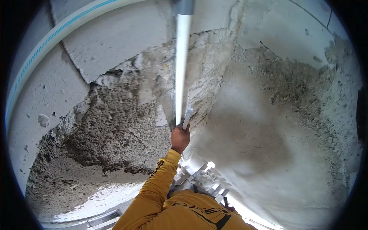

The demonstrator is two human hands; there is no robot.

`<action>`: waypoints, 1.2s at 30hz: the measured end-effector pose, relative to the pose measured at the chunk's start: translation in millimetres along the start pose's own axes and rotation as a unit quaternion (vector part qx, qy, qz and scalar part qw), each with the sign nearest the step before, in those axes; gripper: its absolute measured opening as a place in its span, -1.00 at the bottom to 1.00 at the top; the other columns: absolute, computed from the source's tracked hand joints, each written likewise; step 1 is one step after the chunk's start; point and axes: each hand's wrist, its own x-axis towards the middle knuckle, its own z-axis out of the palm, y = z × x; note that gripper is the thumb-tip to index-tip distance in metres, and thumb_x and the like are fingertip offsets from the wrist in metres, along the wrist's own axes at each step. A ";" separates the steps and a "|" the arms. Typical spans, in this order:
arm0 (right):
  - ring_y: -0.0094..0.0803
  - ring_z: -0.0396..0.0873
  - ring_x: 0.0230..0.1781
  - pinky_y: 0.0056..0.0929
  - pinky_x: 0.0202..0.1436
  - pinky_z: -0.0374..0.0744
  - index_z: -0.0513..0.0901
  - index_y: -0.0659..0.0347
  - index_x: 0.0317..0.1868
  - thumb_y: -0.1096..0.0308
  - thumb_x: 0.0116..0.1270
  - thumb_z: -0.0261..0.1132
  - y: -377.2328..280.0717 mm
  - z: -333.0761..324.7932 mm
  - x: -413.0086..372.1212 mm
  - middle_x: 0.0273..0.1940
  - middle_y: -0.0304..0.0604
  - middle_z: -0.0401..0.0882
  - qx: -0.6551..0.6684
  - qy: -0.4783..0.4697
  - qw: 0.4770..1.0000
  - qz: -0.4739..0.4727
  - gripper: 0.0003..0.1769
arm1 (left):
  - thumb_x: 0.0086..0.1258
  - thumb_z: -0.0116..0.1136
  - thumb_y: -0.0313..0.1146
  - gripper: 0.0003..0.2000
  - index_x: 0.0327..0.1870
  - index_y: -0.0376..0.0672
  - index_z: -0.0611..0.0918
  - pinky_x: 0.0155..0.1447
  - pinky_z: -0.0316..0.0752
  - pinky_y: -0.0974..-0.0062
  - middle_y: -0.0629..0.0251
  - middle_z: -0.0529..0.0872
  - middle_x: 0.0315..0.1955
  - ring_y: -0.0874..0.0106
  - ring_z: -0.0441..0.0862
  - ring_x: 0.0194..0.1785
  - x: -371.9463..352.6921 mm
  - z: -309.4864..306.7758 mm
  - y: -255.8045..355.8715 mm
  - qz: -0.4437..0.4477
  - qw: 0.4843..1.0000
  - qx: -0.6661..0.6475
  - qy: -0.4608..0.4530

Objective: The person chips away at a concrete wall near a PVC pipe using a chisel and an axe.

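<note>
My left hand (180, 138), in a yellow sleeve, reaches forward with its fingers closed around the lower end of a long white pipe (182, 65). The pipe runs up the view to a grey fitting (184, 7) at the top edge. Beside the pipe, a small pale grey flat piece (188, 117) sticks up at the fingers; its kind is not clear. Behind the hand, two rough wall faces meet in a corner. My right hand is not seen.
A white hose with a blue stripe (43, 46) curves across the upper left. Rough, patchy mortar (119, 122) covers the left wall; smoother damp plaster (253, 142) covers the right. Pale stacked pieces (205, 178) lie below, near my body.
</note>
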 end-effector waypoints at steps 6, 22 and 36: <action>-0.23 0.60 -0.62 -0.17 -0.57 0.56 0.58 0.26 0.03 -0.15 0.37 0.31 -20.7 11.7 -22.3 -0.50 -0.01 0.64 -0.012 0.029 0.999 -0.007 -0.41 | 0.54 0.18 -0.09 -0.59 -0.38 -0.31 0.70 -0.29 0.56 0.14 -0.01 0.73 -0.55 0.02 0.74 -0.42 -1.6 1.5 -4.1 0.000 1.000 -0.002 -0.006; -0.23 0.60 -0.63 -0.18 -0.58 0.57 0.62 0.29 -0.11 -0.20 0.31 0.36 1.7 74.0 -74.9 -0.52 -0.02 0.63 0.029 0.080 0.996 0.009 -0.39 | 0.53 0.18 -0.17 -0.66 -0.15 -0.36 0.71 -0.12 0.60 0.10 -0.14 0.72 -0.48 -0.05 0.72 -0.38 1.9 -13.1 -3.7 0.105 0.994 -0.019 -0.027; -0.26 0.67 -0.60 -0.25 -0.54 0.66 0.66 0.31 -0.09 -0.11 0.35 0.36 147.2 262.4 -120.8 -0.51 -0.05 0.65 0.174 0.047 0.976 0.125 -0.45 | 0.61 -0.10 0.20 -0.36 0.03 -0.35 0.69 -0.61 0.33 0.54 0.05 0.74 -0.59 0.49 0.51 -0.72 -14.7 -28.9 0.0 -0.101 0.939 -0.047 -0.326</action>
